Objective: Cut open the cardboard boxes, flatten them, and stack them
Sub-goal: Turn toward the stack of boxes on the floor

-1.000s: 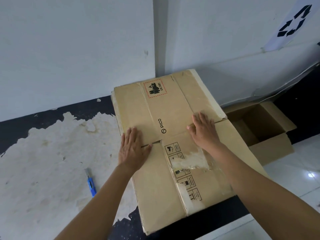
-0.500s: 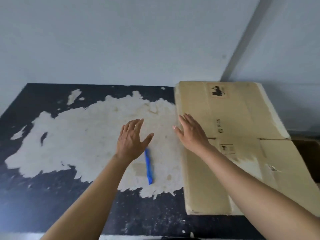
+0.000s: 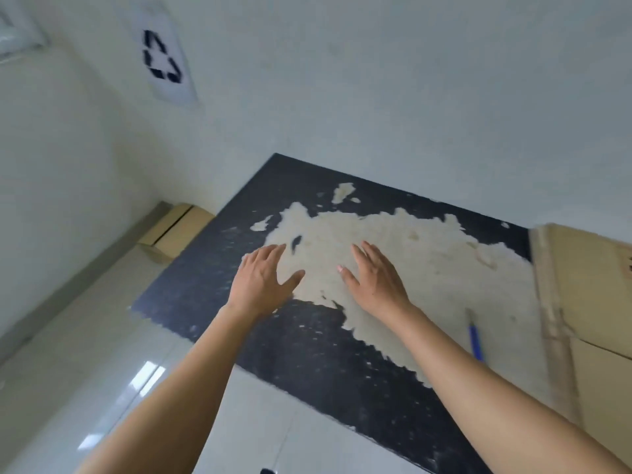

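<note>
A white wall (image 3: 376, 80) fills the upper half of the view and meets a second wall at a corner on the left. Below it lies a black speckled surface (image 3: 307, 364), set against the wall, with glossy pale floor tiles (image 3: 85, 354) along its near and left edges. A large ragged pale patch (image 3: 437, 268), where the dark coating is worn away, covers much of the surface's far half. A flattened cardboard box (image 3: 588, 302) lies on the right end of the surface and runs out of the frame; its print is too blurred to read. 2 bare forearms reach in from the bottom. The left hand (image 3: 261, 282) is spread flat, palm down, fingers straight and thumb out, over the border between the dark part and the pale patch; it holds nothing. The right hand (image 3: 376, 280) is spread the same way over the patch, just beside the left, and is likewise empty. Whether either palm touches the surface cannot be told. A second cardboard box (image 3: 178, 229) sits on the floor in the left corner, against the surface's end. A paper recycling sign (image 3: 162, 59) hangs on the left wall. A blue utility knife (image 3: 476, 338) lies on the patch between the right forearm and the flattened box, touched by neither hand.
</note>
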